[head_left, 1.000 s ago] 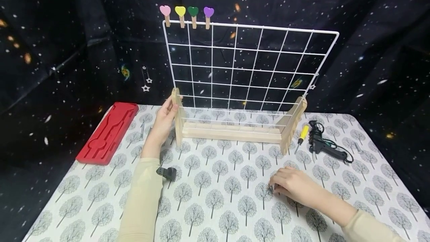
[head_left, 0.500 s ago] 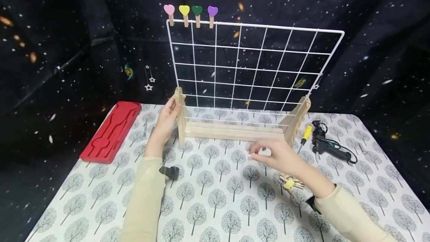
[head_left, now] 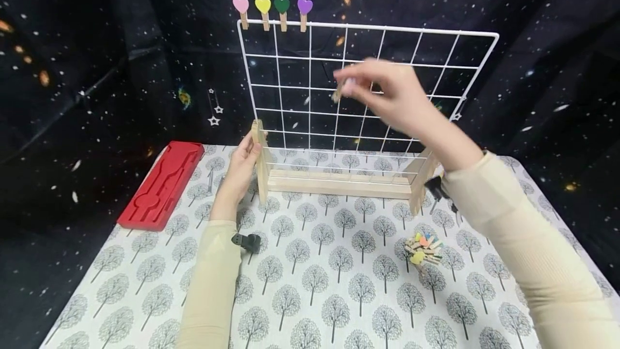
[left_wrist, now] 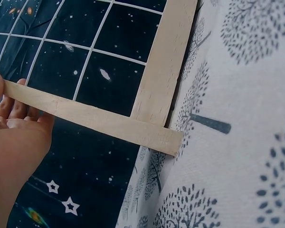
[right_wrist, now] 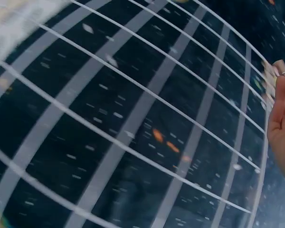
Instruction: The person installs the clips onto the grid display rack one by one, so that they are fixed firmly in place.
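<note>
My left hand [head_left: 238,171] grips the left wooden upright [head_left: 261,168] of a stand; in the left wrist view the fingers pass behind that upright [left_wrist: 92,114]. A white wire grid [head_left: 358,59] rises from the stand, leaning back. Raised in front of the grid, my right hand [head_left: 389,93] pinches a small wooden clothespin [head_left: 337,93], mostly hidden by the fingers and blurred. Several heart-topped clothespins [head_left: 282,6] sit on the left part of the grid's top wire: pink, yellow, green and purple. More clothespins [head_left: 422,249] lie in a pile on the tablecloth.
A red moulded tray [head_left: 162,187] lies at the left of the table. The right sleeve [head_left: 528,236] hides most of the tools at the right. Behind the grid hangs a dark star-patterned cloth [head_left: 121,58].
My right hand has risen from the clothespin pile, moving up and left to the front of the grid with a clothespin. My left hand keeps its grip on the upright.
</note>
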Action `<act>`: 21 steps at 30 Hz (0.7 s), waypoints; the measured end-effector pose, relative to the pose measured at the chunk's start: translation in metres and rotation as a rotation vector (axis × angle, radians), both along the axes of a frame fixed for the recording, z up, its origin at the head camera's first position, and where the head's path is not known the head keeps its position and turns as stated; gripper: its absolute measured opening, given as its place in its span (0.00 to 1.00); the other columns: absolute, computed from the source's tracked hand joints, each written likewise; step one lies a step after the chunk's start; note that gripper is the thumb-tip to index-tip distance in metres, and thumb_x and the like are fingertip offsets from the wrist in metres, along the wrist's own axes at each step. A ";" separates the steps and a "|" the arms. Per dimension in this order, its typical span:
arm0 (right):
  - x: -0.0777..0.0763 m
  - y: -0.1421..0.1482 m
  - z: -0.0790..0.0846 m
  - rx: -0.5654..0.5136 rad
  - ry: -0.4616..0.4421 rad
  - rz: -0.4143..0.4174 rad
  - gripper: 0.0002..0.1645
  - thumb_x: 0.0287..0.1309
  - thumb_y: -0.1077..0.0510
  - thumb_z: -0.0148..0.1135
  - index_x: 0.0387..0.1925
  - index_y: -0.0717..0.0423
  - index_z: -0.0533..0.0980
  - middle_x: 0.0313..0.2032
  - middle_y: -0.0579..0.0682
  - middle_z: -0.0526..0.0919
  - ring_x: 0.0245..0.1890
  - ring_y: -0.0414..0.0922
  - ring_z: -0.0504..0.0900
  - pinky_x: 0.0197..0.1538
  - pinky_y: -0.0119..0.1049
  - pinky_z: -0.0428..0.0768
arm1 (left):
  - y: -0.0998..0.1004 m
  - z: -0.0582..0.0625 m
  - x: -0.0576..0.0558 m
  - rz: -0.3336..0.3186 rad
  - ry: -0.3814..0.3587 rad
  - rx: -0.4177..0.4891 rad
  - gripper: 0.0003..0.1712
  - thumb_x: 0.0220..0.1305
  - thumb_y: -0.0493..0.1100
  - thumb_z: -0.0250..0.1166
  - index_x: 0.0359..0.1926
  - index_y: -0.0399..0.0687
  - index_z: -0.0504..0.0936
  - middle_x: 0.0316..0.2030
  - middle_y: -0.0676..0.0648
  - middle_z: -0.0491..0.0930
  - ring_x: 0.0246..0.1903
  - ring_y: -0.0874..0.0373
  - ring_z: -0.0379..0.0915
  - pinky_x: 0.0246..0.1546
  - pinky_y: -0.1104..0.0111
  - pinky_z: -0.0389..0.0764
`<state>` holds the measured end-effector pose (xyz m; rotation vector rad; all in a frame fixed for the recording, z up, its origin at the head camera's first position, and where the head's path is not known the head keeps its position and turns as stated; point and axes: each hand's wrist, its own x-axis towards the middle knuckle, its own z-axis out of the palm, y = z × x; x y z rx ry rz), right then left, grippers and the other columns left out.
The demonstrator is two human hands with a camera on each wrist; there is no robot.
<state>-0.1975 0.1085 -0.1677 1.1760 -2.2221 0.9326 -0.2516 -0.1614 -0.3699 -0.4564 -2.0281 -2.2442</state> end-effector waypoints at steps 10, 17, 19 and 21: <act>-0.023 -0.030 0.070 -0.135 -0.212 -0.248 0.18 0.41 0.53 0.67 0.37 0.56 0.78 0.30 0.45 0.83 0.28 0.36 0.79 0.33 0.25 0.73 | -0.001 0.002 0.000 0.001 0.016 -0.004 0.28 0.63 0.47 0.45 0.64 0.52 0.53 0.61 0.45 0.61 0.61 0.57 0.53 0.62 0.65 0.55; -0.044 -0.038 0.084 -0.171 -0.303 -0.337 0.17 0.36 0.51 0.70 0.32 0.52 0.81 0.28 0.42 0.83 0.31 0.35 0.79 0.31 0.25 0.70 | -0.001 0.002 0.001 -0.001 0.000 -0.004 0.29 0.64 0.47 0.46 0.65 0.53 0.53 0.61 0.46 0.60 0.62 0.57 0.52 0.62 0.64 0.55; -0.046 -0.037 0.085 -0.177 -0.312 -0.361 0.17 0.34 0.51 0.71 0.31 0.52 0.81 0.27 0.41 0.84 0.31 0.35 0.79 0.30 0.26 0.69 | -0.001 0.001 0.002 0.000 -0.005 -0.007 0.28 0.64 0.48 0.45 0.65 0.54 0.53 0.61 0.47 0.59 0.62 0.57 0.52 0.62 0.63 0.55; -0.048 -0.036 0.084 -0.170 -0.314 -0.393 0.17 0.32 0.50 0.72 0.29 0.52 0.82 0.27 0.41 0.84 0.30 0.35 0.79 0.29 0.26 0.69 | 0.000 0.001 0.001 -0.001 -0.004 -0.006 0.28 0.64 0.48 0.45 0.64 0.54 0.53 0.61 0.46 0.59 0.62 0.57 0.52 0.62 0.63 0.55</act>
